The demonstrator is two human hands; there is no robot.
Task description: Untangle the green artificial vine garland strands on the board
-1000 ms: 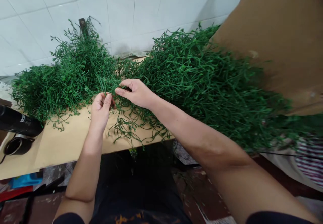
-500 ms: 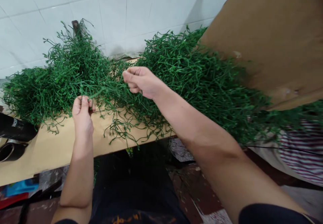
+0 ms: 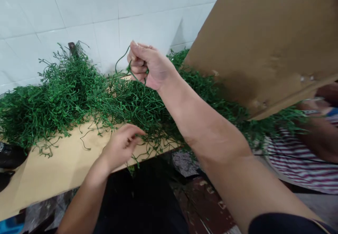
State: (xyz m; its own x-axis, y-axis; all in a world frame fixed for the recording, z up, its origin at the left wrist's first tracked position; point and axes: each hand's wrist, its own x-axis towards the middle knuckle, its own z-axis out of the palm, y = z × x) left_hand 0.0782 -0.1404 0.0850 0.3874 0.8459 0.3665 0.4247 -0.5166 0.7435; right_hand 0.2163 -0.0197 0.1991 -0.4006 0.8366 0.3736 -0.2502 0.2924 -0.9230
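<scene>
The right hand has lifted to 12 o'clock, shut in a fist on a thin green stem pulled up out of the stem pile, while the left hand, which pinched stems before, now rests half open at 6 o'clock, touching the pile's edge on the bench.

Strands fill the back of the tabletop from its left end to under the cardboard, right up against the wall. The tabletop is bare only in front at the left, with a few loose strands trailing over it. Above the heap, the air before the wall is open at left. The tilted cardboard overhangs the heap and closes off the right. A black thing sits at the far left edge. The right hand and its forearm cross the middle.
</scene>
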